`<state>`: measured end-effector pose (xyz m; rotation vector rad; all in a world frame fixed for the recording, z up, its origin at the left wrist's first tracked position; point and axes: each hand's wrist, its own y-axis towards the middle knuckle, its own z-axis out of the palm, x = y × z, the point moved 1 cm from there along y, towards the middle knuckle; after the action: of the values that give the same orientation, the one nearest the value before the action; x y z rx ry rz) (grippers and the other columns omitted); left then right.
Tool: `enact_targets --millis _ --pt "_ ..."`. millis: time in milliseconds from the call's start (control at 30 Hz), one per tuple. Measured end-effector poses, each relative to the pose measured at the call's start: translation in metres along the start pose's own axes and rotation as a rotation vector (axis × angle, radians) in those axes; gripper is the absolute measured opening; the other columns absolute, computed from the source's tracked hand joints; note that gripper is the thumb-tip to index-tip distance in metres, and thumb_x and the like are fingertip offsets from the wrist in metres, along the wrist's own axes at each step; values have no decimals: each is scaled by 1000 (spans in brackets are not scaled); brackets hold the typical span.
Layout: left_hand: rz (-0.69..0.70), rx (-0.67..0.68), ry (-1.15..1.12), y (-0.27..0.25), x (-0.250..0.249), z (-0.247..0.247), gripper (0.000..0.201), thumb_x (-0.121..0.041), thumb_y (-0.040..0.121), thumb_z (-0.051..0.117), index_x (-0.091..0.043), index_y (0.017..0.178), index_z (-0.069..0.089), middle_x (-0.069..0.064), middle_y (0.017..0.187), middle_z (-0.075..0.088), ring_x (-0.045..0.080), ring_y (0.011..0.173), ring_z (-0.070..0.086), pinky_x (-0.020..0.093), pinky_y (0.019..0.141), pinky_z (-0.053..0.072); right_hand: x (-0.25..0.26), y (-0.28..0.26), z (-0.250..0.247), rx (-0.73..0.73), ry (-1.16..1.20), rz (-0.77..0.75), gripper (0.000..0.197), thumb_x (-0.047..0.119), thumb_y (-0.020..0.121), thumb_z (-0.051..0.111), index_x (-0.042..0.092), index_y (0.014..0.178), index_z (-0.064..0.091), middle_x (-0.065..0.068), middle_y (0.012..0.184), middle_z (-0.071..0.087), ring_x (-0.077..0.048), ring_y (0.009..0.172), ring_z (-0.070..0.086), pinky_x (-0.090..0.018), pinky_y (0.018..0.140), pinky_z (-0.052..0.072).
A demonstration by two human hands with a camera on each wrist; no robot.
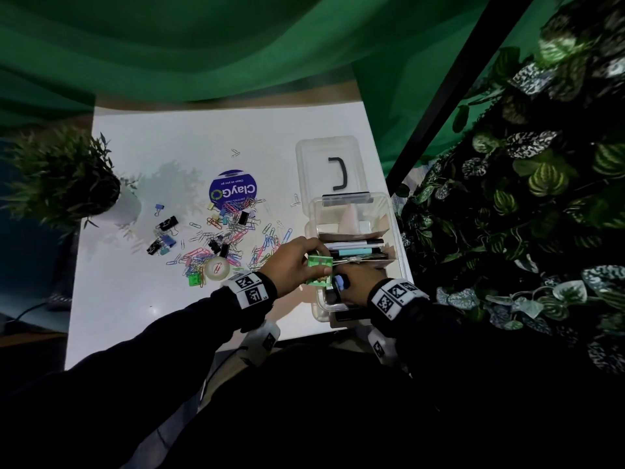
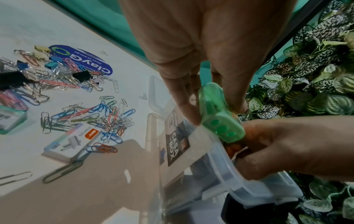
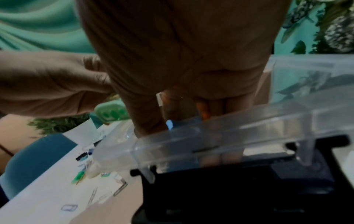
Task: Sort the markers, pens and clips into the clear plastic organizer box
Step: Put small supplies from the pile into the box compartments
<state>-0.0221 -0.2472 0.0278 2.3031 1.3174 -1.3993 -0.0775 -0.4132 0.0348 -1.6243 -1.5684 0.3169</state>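
The clear plastic organizer box point(image 1: 400, 252) stands open at the table's right edge, with several pens and markers point(image 1: 355, 251) lying across it. Over the box's near left corner my left hand point(image 1: 313, 258) pinches a small translucent green plastic item point(image 2: 220, 119) between thumb and fingers. My right hand point(image 1: 355, 282) reaches down inside the near end of the box, its fingers curled round something orange point(image 3: 203, 109); what that is I cannot make out. A blue piece point(image 1: 341, 281) shows beside that hand. Loose coloured paper clips point(image 1: 233, 238) and binder clips point(image 1: 167, 223) lie scattered left of the box.
The box lid point(image 1: 326, 157) with a black handle lies behind the box. A tape roll point(image 1: 218, 268), a staples box point(image 2: 72, 141), a small green case point(image 1: 193, 280) and a purple round sticker point(image 1: 232, 192) share the white table. A potted plant point(image 1: 61, 177) stands far left; foliage point(image 1: 524, 204) crowds the right.
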Motion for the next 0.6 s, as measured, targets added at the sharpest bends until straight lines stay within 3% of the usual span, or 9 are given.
enact_targets --millis 67,133,233,300,367,433,600 --pt "3 -4 -13 0 0 -1 22 -34 82 72 -27 100 63 0 102 63 11 80 58 30 73 49 -10 3 -2 50 53 -38 43 23 88 59 28 130 53 -3 132 58 -26 115 56 -31 94 45" --pt "15 -7 -19 2 1 -2 21 -33 83 72 -26 101 64 -2 103 66 2 76 56 27 71 46 -20 4 -4 81 96 -65 45 15 86 61 29 129 54 1 119 59 -23 104 57 -27 85 44" --pt "11 13 -27 4 0 -3 21 -30 83 72 -25 103 66 -3 105 67 4 76 56 27 75 48 -24 3 -3 31 176 -78 31 26 83 69 31 111 58 9 101 55 -16 91 54 -24 78 41" --pt "16 17 -22 5 0 -3 21 -29 84 71 -24 103 66 -3 105 67 9 80 59 28 77 50 -23 5 4 -27 170 -82 25 25 85 66 29 106 53 3 102 60 -22 93 59 -28 78 45" --pt "6 20 -26 4 -1 -4 18 -29 85 70 -25 102 64 -4 103 66 13 79 61 30 76 51 -23 7 10 -57 102 -78 33 22 87 62 19 116 47 -5 106 63 -26 95 61 -30 74 45" --pt "-28 23 -34 3 2 -5 14 -30 86 67 -26 98 60 -5 99 67 15 76 63 31 72 51 -23 10 13 -65 84 -64 40 28 85 65 14 115 42 -7 106 63 -28 95 62 -31 71 44" --pt "-19 37 -2 0 -4 0 12 -31 84 69 -25 91 61 -7 85 69 9 76 62 30 69 48 -26 14 10 -165 11 8 32 34 87 63 13 110 56 -12 111 65 -32 103 61 -34 76 44"
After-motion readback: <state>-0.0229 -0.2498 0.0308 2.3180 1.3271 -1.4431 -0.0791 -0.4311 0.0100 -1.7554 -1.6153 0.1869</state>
